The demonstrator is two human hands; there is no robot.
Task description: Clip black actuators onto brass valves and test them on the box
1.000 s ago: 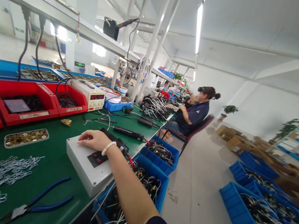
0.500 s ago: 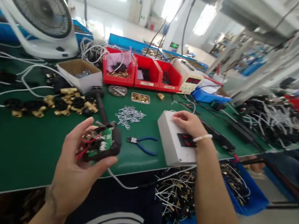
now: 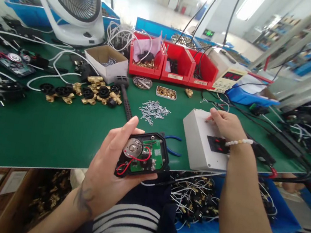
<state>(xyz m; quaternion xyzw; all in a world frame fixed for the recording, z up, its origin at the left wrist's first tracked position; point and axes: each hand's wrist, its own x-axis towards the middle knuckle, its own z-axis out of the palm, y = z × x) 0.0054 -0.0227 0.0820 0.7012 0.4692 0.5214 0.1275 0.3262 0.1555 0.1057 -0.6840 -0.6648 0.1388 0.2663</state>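
My left hand is wrapped round an open black plastic housing. Inside it show a green circuit board, a round metal part and red wires. My right hand rests on top of a pale grey box, its fingers drawn together; whatever they may pinch is hidden. Beside the wrist, the box has a black panel with red marks. Blue-handled pliers lie partly behind the housing. Further back is a pile of small metal clips.
Brass fittings and a black-handled tool lie left. Red bins, a tray of brass parts and a power supply stand behind. A fan is back left. A blue crate of wired parts sits below the table edge.
My left hand has moved right and turned the housing, so its inside faces me and it covers part of the pliers. My right hand stays on the box. The view has shifted.
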